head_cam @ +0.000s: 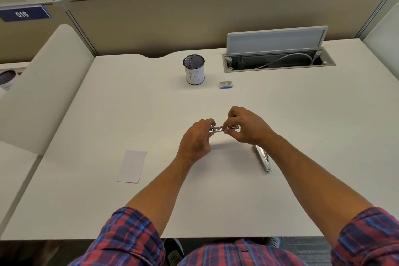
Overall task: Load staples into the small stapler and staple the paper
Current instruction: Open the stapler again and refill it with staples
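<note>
A small silver stapler (222, 129) is held above the middle of the white desk (302, 114) between both hands. My left hand (195, 140) grips its left end, fingers curled round it. My right hand (246, 125) pinches its right part from above with fingertips. Whether a staple strip is between the fingers is too small to tell. A folded white paper (132, 166) lies flat on the desk to the left. A small blue and grey staple box (225, 84) sits further back.
A second, longer silver stapler (263, 157) lies under my right forearm. A mesh pen cup (194, 69) with a white label stands at the back. An open cable hatch (278, 60) is at the back right. Partition walls close off the back and left.
</note>
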Demonstrator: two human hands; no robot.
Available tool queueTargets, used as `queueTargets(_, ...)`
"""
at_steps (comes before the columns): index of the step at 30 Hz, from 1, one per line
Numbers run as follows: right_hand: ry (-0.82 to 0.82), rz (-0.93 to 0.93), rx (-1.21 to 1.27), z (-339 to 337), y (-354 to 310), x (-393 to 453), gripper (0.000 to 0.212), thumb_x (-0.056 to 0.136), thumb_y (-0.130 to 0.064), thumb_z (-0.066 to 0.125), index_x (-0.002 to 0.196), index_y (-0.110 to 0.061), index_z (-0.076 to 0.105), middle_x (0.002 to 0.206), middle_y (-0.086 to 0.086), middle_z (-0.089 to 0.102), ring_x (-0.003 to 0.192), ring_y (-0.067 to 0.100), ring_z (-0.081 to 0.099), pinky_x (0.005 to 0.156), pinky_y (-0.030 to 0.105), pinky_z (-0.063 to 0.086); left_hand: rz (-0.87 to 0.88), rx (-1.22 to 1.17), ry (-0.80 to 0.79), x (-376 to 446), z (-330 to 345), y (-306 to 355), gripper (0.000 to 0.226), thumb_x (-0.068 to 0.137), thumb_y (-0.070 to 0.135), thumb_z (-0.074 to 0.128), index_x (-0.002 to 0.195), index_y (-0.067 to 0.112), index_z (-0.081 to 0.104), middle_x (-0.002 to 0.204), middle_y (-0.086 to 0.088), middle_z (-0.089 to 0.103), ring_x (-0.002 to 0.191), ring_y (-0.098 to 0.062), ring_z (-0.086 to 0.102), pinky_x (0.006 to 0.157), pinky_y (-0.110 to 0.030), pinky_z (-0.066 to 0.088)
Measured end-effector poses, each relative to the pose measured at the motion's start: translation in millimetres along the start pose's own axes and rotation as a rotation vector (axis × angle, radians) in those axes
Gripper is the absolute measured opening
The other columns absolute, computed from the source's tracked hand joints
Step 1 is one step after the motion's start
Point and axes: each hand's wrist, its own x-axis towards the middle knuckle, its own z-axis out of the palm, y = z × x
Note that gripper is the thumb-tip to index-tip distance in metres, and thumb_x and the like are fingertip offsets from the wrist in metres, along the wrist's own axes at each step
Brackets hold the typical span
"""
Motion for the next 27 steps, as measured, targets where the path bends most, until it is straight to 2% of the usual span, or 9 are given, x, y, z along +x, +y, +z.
queueTargets(3,0.050,0.064,-0.036,-3.7,13.4,-6.8,0.009,0.084,-0.024,0.082,0.091,-0.026,0.079,0.100,-0.003,0.056,0.084,0.018,0.057,0.062,0.029,0.043,-0.022,-0.011,0.009,0.5,-0.7,-1.8,0.038,0.085,-0.005,0.067,0.117,0.013,0.055,0.092,-0.007,0.065,0.077,-0.028,0.060,0.062,-0.042,0.053)
queueTargets(7,0.026,0.176,0.024,-3.5,24.4,-13.6,0.011,0.085,-0.025,0.081,0.092,-0.033,0.076,0.110,-0.012,0.058,0.093,0.011,0.059,0.070,0.031,0.051,-0.043,-0.016,-0.002,-1.0,-1.2,-1.8,0.042,0.087,-0.002,0.066,0.118,0.022,0.050,0.092,-0.003,0.063,0.078,-0.024,0.057,0.061,-0.040,0.052)
queueTargets(10,-0.030,0.238,0.172,-2.4,26.9,-12.7,0.012,0.087,-0.017,0.078,0.092,-0.027,0.074,0.102,-0.012,0.070,0.091,0.005,0.066,0.081,0.036,0.057,-0.034,-0.007,-0.015,-0.2,-1.7,0.8,0.042,0.087,-0.002,0.065,0.118,0.022,0.051,0.093,-0.002,0.063,0.078,-0.025,0.058,0.060,-0.039,0.051)
queueTargets(13,-0.010,0.324,0.295,-0.2,28.1,-13.3,0.015,0.085,-0.006,0.077,0.089,-0.020,0.074,0.090,-0.008,0.076,0.088,0.006,0.071,0.086,0.037,0.058,0.008,0.071,-0.054,2.1,-1.2,1.2,0.038,0.083,-0.008,0.061,0.114,0.012,0.065,0.095,-0.006,0.062,0.076,-0.029,0.057,0.053,-0.037,0.050)
queueTargets(17,0.035,0.357,0.352,0.0,28.2,-14.0,0.019,0.082,-0.001,0.079,0.087,-0.018,0.075,0.087,-0.008,0.077,0.084,0.003,0.071,0.085,0.029,0.058,0.039,0.159,-0.100,2.4,-0.5,2.9,0.056,0.073,-0.017,0.052,0.116,0.013,0.070,0.095,-0.011,0.058,0.070,-0.030,0.052,0.047,-0.033,0.044)
queueTargets(21,0.015,0.366,0.382,0.6,28.9,-14.1,0.019,0.081,0.000,0.079,0.086,-0.018,0.073,0.085,-0.007,0.076,0.082,0.002,0.070,0.082,0.025,0.057,0.024,0.200,-0.142,2.1,-0.1,4.8,0.065,0.072,-0.018,0.049,0.122,0.018,0.069,0.095,-0.011,0.056,0.069,-0.029,0.049,0.047,-0.035,0.046)
queueTargets(27,0.008,0.434,0.467,4.8,30.4,-20.8,0.024,0.080,0.004,0.080,0.096,-0.013,0.073,0.093,0.005,0.076,0.087,0.016,0.071,0.078,0.012,0.051,0.010,0.242,-0.227,4.2,1.4,9.0,0.071,0.074,-0.015,0.047,0.129,0.027,0.064,0.098,-0.008,0.051,0.071,-0.026,0.045,0.050,-0.036,0.048)
